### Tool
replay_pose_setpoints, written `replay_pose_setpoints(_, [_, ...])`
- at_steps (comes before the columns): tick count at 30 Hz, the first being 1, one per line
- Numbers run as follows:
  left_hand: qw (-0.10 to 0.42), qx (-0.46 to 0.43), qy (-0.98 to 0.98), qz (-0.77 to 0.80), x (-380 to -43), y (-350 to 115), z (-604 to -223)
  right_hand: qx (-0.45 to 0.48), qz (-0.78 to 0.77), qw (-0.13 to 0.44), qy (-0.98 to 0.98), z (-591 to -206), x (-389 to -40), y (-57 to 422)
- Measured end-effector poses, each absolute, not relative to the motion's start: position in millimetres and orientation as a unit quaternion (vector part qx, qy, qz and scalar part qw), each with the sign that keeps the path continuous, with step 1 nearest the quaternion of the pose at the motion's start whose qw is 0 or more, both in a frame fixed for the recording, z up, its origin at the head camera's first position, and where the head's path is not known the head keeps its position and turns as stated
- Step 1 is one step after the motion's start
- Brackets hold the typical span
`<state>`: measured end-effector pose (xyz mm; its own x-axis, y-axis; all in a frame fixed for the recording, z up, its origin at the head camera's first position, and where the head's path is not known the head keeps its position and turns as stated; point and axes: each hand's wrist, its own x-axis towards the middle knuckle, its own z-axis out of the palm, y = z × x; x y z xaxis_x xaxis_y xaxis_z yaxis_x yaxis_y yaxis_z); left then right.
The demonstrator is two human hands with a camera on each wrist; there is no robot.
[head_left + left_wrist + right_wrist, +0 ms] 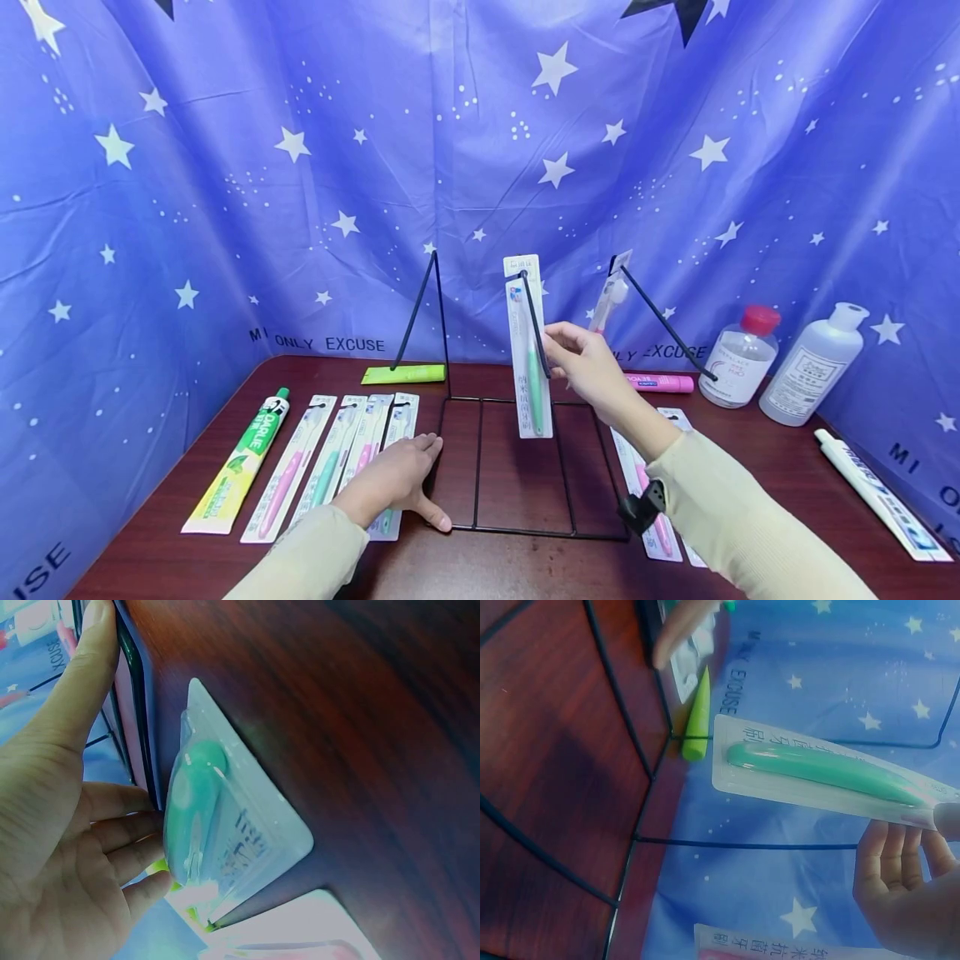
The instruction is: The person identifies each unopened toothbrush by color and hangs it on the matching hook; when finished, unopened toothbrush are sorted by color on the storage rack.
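Observation:
My right hand (pixel 581 358) pinches the edge of a packaged green toothbrush (pixel 534 383) at the middle of a black wire rack (pixel 525 532). The middle hook passes through the top of this pack, which hangs upright; the right wrist view shows its green handle (pixel 817 772) beside my fingers. My left hand (pixel 401 475) rests at the front left corner of the rack's base, thumb stretched along the wire. Close beside it lies another packaged green toothbrush (pixel 199 802), partly under the hand in the head view. A packaged toothbrush (pixel 609 300) hangs on the right hook.
Packaged toothbrushes (pixel 288 475) and a Darlie toothpaste tube (pixel 238 467) lie at left. Behind the rack are a green box (pixel 405 374) and a pink tube (pixel 663 383). At right stand a red-capped bottle (pixel 741 358) and a white bottle (pixel 813 367), near a white tube (pixel 881 496).

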<state>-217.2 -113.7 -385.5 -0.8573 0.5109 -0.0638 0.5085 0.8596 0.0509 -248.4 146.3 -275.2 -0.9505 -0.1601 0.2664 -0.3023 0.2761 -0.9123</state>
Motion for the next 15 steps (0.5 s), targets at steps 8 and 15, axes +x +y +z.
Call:
replay_pose_setpoints(8, [0.032,0.271,0.962,0.019,-216,-113,-384,0.148,0.599,0.063,-0.785,-276,-265,138])
replay_pose_setpoints(15, [0.034,0.270,0.962,0.020,-215,-113,-384,0.143,0.583,0.066,-0.797,-273,-273,135])
